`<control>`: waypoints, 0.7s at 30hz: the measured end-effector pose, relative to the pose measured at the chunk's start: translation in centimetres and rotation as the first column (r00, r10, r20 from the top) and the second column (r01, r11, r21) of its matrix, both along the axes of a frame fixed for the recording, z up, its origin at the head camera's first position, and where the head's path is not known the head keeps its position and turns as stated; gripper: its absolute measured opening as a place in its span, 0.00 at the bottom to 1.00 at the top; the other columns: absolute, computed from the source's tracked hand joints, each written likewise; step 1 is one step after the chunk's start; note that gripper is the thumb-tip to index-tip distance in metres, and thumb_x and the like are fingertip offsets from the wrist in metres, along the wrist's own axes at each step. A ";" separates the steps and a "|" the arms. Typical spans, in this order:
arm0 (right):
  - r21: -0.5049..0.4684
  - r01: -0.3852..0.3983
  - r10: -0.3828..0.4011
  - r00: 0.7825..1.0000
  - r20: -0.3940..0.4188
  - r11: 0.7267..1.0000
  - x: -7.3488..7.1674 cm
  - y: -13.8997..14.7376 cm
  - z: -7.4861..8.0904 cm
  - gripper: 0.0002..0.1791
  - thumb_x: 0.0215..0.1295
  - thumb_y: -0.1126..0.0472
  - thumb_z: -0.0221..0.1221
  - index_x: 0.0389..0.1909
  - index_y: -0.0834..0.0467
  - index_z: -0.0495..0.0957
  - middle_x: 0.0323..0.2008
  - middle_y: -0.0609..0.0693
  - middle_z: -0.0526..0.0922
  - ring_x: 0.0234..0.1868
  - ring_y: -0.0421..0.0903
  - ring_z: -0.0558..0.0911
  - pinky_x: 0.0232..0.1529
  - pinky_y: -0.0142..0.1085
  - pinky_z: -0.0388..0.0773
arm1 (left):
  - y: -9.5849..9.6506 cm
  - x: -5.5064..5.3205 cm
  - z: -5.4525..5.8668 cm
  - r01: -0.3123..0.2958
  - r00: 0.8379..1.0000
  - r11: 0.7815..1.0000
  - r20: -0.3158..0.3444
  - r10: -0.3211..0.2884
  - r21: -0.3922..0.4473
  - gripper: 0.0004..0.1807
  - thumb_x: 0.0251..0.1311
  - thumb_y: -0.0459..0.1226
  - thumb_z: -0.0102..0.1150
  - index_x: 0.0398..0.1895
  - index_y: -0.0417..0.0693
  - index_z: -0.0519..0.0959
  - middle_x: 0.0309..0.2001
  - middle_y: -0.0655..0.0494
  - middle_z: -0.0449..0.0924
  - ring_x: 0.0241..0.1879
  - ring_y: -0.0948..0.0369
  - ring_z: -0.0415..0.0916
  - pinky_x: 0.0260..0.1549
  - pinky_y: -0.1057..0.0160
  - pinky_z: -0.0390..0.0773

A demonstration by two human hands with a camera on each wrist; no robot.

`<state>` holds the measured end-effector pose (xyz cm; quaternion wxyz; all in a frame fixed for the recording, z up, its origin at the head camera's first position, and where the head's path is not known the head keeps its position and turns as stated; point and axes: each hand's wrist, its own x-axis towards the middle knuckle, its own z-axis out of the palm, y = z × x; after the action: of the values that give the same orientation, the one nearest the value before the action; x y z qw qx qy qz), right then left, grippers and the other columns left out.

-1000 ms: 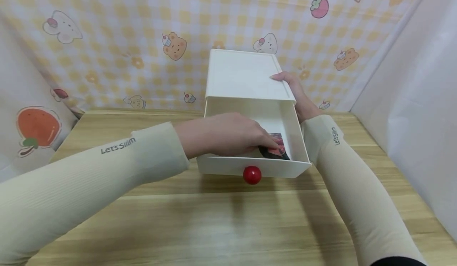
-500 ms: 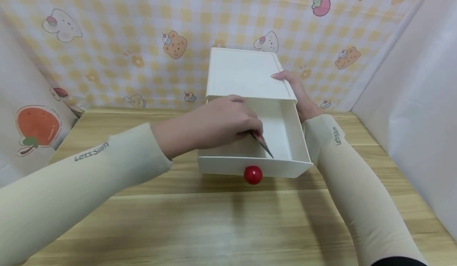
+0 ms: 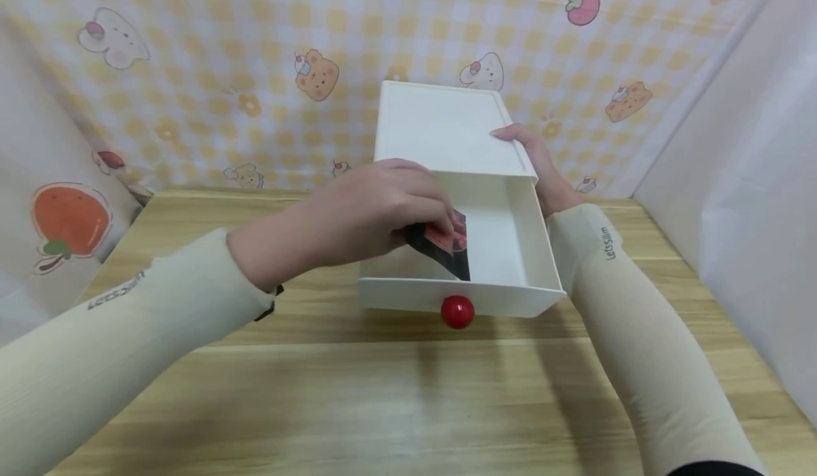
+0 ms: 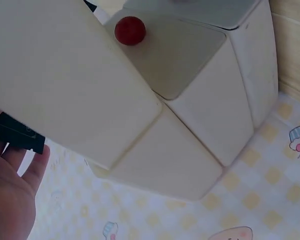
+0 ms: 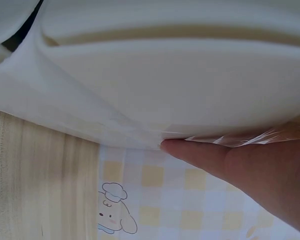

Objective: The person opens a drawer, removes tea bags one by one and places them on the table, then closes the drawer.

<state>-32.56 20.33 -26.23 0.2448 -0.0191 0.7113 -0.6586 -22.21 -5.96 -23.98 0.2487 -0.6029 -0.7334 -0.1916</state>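
Observation:
A white drawer cabinet [image 3: 447, 125] stands against the patterned cloth, its top drawer [image 3: 398, 295] pulled out and bearing a red knob [image 3: 457, 312]. Over the drawer, my left hand [image 3: 376, 210] pinches a thin flat black piece with a red print [image 3: 449, 245], whose lower corner hangs by the front wall. In the left wrist view that dark piece [image 4: 21, 134] shows between the fingers, partly behind the drawer. My right hand [image 3: 536, 167] rests against the cabinet's right side with the thumb on its top edge; its other fingers are mostly hidden in the head view.
Lower drawers sit beneath the open one, one with a red knob [image 4: 130, 30]. A wood-grain table [image 3: 383, 391] spreads in front. A checked cloth [image 3: 255, 72] hangs close behind, and pale sheets [image 3: 753, 199] close off the sides.
My left hand has picked the black-and-red piece off the drawer floor and drawn it up and left. The right hand stays on the cabinet. The head view shifts slightly.

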 end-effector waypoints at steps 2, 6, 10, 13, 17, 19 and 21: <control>0.004 -0.002 0.002 1.000 -0.006 1.000 0.1 0.0 0.0 0.34 0.68 0.35 0.43 0.70 0.46 0.58 0.51 0.49 0.76 0.42 0.42 0.82 0.39 0.35 0.81 | -0.4 0.1 0.1 -0.005 1.000 1.000 -0.004 0.005 0.007 0.05 0.59 0.33 0.71 0.37 0.48 0.85 0.40 0.61 0.89 0.43 0.61 0.84 0.55 0.56 0.80; -0.023 -0.013 0.013 1.000 0.012 1.000 0.2 0.1 0.1 0.34 0.68 0.35 0.44 0.70 0.46 0.58 0.51 0.50 0.78 0.42 0.43 0.83 0.39 0.37 0.82 | -1.4 0.3 0.2 -0.037 0.999 0.999 -0.022 0.038 0.014 0.11 0.55 0.27 0.71 0.40 0.48 0.86 0.44 0.59 0.88 0.46 0.61 0.86 0.62 0.47 0.77; -0.047 -0.021 0.021 1.000 0.006 0.999 0.3 0.3 0.3 0.34 0.68 0.36 0.43 0.71 0.46 0.57 0.52 0.50 0.78 0.42 0.43 0.83 0.40 0.36 0.83 | -2.6 0.5 0.4 -0.059 0.998 0.997 -0.014 0.059 0.045 0.14 0.53 0.26 0.73 0.42 0.47 0.87 0.45 0.58 0.89 0.50 0.59 0.86 0.65 0.42 0.73; -0.042 -0.016 0.015 1.000 -0.021 0.999 0.4 0.2 0.4 0.34 0.69 0.37 0.43 0.72 0.46 0.57 0.53 0.50 0.76 0.43 0.42 0.82 0.41 0.35 0.81 | -3.5 0.6 0.6 -0.065 0.998 0.994 0.019 0.063 0.091 0.14 0.52 0.27 0.74 0.42 0.46 0.87 0.45 0.56 0.90 0.52 0.56 0.86 0.65 0.42 0.73; -0.027 -0.011 0.011 1.000 -0.021 1.000 0.4 0.3 0.5 0.34 0.68 0.36 0.43 0.72 0.45 0.56 0.55 0.49 0.74 0.44 0.42 0.81 0.42 0.34 0.81 | -4.9 0.7 0.6 -0.085 0.995 0.982 0.057 0.077 0.166 0.11 0.55 0.28 0.72 0.42 0.44 0.86 0.43 0.54 0.90 0.47 0.58 0.86 0.59 0.56 0.78; -0.031 -0.004 0.003 1.000 -0.012 1.000 0.4 0.3 0.6 0.35 0.68 0.36 0.44 0.72 0.45 0.57 0.55 0.49 0.74 0.44 0.42 0.81 0.42 0.34 0.80 | -5.5 0.8 0.6 -0.118 0.992 0.973 0.060 0.108 0.197 0.09 0.57 0.29 0.71 0.41 0.43 0.87 0.42 0.53 0.89 0.44 0.59 0.84 0.54 0.66 0.77; -0.026 0.001 -0.001 1.000 0.002 1.000 0.2 0.3 0.5 0.35 0.68 0.35 0.44 0.72 0.45 0.56 0.55 0.49 0.75 0.44 0.42 0.81 0.42 0.34 0.81 | -6.1 0.9 0.5 -0.165 0.986 0.961 0.067 0.154 0.221 0.08 0.58 0.29 0.70 0.41 0.43 0.87 0.41 0.52 0.87 0.42 0.60 0.83 0.48 0.73 0.75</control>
<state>-32.31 20.64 -25.70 0.2447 -0.0213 0.7024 -0.6680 -21.26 -12.10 -23.45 0.3122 -0.5047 -0.7589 -0.2681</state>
